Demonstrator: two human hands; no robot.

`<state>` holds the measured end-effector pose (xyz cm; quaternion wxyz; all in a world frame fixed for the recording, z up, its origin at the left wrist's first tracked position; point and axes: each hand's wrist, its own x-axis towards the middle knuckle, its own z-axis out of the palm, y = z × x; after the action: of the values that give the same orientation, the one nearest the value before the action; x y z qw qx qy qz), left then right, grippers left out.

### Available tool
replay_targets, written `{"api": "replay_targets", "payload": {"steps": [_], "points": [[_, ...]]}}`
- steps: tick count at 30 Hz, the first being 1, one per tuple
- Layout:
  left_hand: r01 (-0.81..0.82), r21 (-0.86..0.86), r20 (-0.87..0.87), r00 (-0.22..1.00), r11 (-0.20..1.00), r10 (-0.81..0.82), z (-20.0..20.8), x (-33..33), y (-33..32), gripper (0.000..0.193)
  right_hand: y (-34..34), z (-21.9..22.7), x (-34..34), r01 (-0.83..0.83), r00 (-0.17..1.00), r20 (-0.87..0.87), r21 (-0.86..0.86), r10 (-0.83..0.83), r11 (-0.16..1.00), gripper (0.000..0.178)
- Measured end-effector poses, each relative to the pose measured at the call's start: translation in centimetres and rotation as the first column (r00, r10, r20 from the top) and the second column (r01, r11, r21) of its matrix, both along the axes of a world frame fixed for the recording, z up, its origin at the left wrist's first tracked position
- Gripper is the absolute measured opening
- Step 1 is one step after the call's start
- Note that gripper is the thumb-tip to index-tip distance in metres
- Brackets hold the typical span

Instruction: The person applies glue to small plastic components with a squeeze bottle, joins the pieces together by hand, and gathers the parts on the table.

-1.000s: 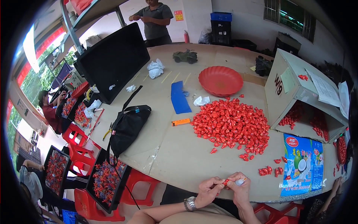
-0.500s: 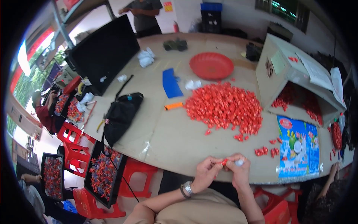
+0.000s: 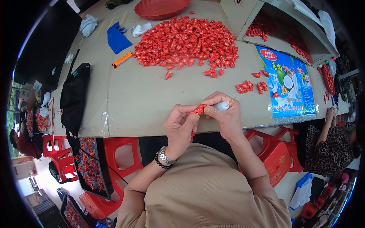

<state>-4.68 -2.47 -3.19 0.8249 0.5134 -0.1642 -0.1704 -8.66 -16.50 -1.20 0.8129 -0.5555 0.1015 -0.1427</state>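
Black bag [image 3: 75,99]: lies on the left part of the desk [image 3: 140,110], its strap stretching away from me.
Blue piece [image 3: 118,38]: flat on the desk, to the right of the bag and farther off.
Orange stick [image 3: 122,60]: lies slanted between the blue piece and the heap.
Red bowl [image 3: 161,16]: stands beyond the heap, near the top of my view.
My left grip [image 3: 180,127]: pinched closed, thumb against forefinger, with the small red piece between the tips; the other fingers curl loosely inward.
Heap of red pieces [image 3: 186,43]: spread across the far middle of the desk, well apart from both my hands.
Small red piece [image 3: 199,110]: held up near the desk's near edge, where the fingertips of my two hands meet.
White bottle [image 3: 223,106]: tucked in my right fingers, its orange-tinted tip pointing outward, away from the red piece.
My right grip [image 3: 229,121]: closed around the bottle, thumb and forefinger reaching the red piece as well.
Loose red pieces [image 3: 244,87]: lie on the desk right of the heap, between it and the printed sheet.
Blue printed sheet [image 3: 287,81]: flat at the desk's right, just before the open box [image 3: 235,19].
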Motion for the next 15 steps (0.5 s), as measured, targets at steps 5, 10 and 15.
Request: {"api": "replay_targets", "payload": {"steps": [5, 10, 15], "points": [[0.067, -0.059, -0.197, 0.977, 0.996, -0.077, 0.5, -0.5, 0.3, 0.014, -0.2, 0.1, -0.7, 0.009, 0.999, -0.047, -0.032, -0.011, 0.999, 0.013], [0.106, -0.116, -0.353, 0.925, 0.988, -0.141, 0.9, -0.5, 0.1, 0.016, -0.5, -0.1, -0.6, -0.008, 1.0, -0.009, -0.097, 0.007, 0.995, 0.013], [0.094, -0.027, -0.355, 0.93, 0.995, -0.097, 1.1, -0.3, 0.1, 0.021, -0.8, -0.5, -0.6, 0.038, 0.995, 0.096, -0.383, -0.002, 0.923, 0.011]]}}
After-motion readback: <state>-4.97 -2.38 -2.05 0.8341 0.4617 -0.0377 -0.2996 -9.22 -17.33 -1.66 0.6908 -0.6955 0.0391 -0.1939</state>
